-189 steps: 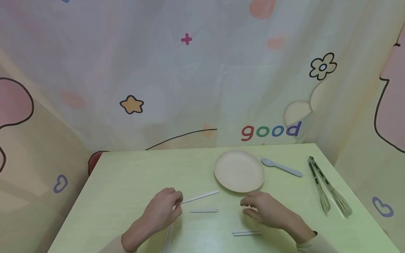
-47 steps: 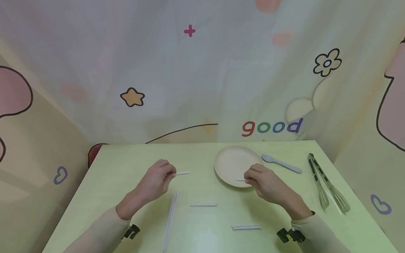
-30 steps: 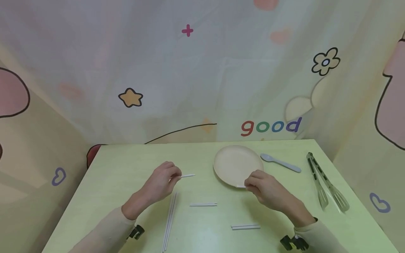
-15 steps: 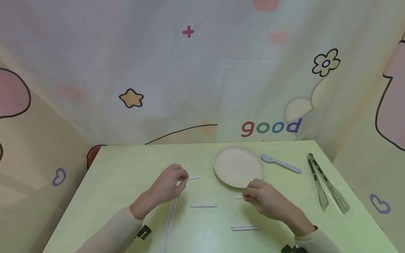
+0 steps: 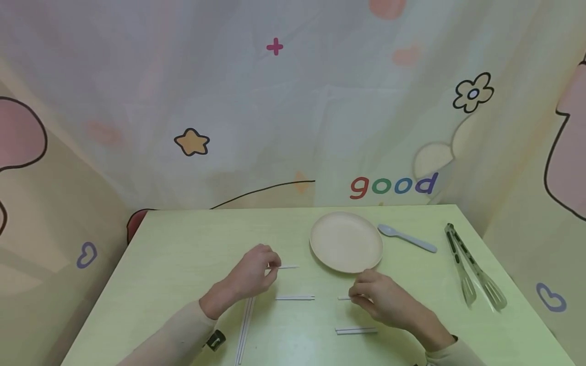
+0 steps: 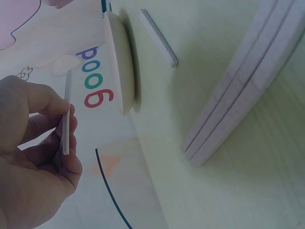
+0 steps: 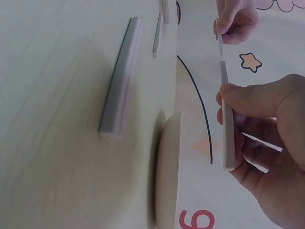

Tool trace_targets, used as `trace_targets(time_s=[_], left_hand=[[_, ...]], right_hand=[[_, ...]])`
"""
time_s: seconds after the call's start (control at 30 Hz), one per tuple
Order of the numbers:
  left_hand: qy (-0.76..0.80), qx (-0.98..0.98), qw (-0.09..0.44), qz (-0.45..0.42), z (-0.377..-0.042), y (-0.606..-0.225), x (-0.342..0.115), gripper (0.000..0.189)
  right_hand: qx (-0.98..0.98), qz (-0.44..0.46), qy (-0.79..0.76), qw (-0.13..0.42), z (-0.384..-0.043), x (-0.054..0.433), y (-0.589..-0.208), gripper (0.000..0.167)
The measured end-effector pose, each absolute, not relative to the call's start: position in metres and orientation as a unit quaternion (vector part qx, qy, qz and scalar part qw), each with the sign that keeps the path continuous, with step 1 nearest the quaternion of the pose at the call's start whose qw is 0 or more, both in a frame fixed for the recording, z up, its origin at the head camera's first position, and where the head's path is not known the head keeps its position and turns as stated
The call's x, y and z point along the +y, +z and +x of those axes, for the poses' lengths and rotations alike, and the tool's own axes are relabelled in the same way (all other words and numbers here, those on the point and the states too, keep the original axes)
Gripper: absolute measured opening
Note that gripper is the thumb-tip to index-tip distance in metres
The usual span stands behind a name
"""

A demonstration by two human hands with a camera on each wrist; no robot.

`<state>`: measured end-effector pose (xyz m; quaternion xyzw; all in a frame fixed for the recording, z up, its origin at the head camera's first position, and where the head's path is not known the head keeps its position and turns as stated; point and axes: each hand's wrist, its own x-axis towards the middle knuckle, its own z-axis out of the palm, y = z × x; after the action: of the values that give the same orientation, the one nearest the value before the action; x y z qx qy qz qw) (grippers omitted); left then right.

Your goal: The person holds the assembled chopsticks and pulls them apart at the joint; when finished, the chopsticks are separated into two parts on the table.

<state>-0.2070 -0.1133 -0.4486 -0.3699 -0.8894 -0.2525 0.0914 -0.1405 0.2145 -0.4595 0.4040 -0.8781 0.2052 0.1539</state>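
Observation:
My left hand (image 5: 254, 272) pinches a thin white stick (image 6: 66, 131) between thumb and fingers, held above the table. In my right hand (image 5: 384, 302), another short white stick (image 7: 228, 129) is pinched and points left. Between and in front of the hands, two short white sticks (image 5: 295, 298) lie side by side. Closer to me on the right rests a second short pair (image 5: 356, 331). Several long white sticks (image 5: 245, 330) lie together below my left hand, their far ends near its wrist; three run side by side in the left wrist view (image 6: 238, 90).
A round beige plate (image 5: 346, 242) sits just beyond my right hand. To its right lie a grey-blue spoon (image 5: 407, 238) and metal tongs (image 5: 473, 269) with spread arms. A printed curtain (image 5: 256, 127) hangs behind the table (image 5: 183, 244).
Earlier my right hand held nothing and one longer stick lay by my left hand; now each hand holds a stick. Lately the left has moved right and nearer me, the right nearer me off the plate.

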Motion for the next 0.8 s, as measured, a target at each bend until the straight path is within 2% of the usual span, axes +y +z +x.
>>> trace_targets(time_s=[0.37,0.8], left_hand=[[-0.231,-0.885,0.08,-0.396,-0.207,-0.461,-0.107,0.007],[-0.234,-0.883,0.048,-0.405,-0.208,-0.471,-0.102,0.008]], right_hand=[[-0.885,0.395,0.23,0.094,-0.134,0.211,-0.465,0.014],[-0.879,0.403,0.243,0.071,-0.13,0.211,-0.477,0.014]])
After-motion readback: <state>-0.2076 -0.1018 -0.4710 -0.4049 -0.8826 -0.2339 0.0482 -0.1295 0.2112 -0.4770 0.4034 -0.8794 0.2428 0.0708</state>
